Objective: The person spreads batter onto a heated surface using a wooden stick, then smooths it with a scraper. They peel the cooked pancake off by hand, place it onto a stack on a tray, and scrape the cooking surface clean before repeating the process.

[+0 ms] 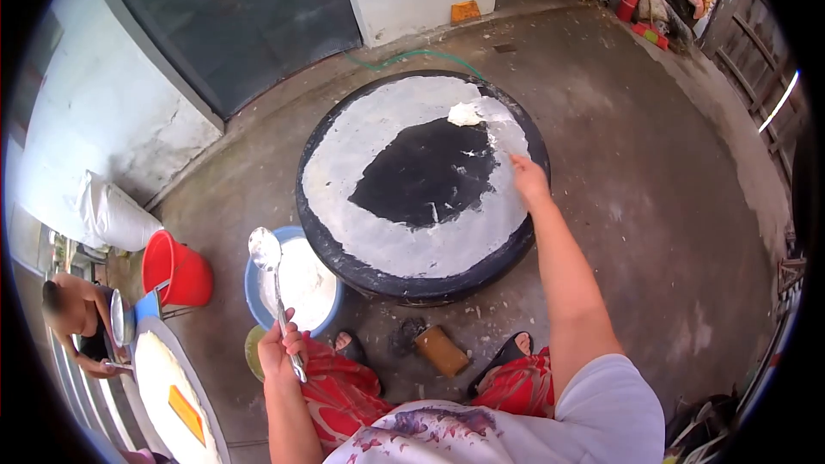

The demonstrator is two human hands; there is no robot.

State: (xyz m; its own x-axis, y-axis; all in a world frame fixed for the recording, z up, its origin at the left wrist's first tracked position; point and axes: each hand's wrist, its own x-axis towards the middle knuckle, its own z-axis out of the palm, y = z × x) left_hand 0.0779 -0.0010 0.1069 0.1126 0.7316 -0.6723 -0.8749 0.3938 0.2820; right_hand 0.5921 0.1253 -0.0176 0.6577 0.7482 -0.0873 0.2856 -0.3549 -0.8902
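In my left hand [282, 351], the fingers wrap round the handle of a large metal spoon [266, 251], its bowl smeared white. Below the spoon sits a blue basin [249, 286] filled with white batter [308, 285]. My right hand [530, 179] is closed over the right side of a big round black griddle [421, 167]; I cannot tell what its fingers hold. A pale batter layer [344, 150] rings the griddle, leaving an uneven black middle. Just beyond my right hand, a thick white lump [465, 113] rests on that layer.
A brown brick [443, 351] lies between my feet. To the left stand a red bucket [178, 269], a white sack [118, 213] and a person [82, 318] by a round white sheet [163, 395] bearing an orange scraper [186, 413]. Behind the griddle runs a green hose [412, 54].
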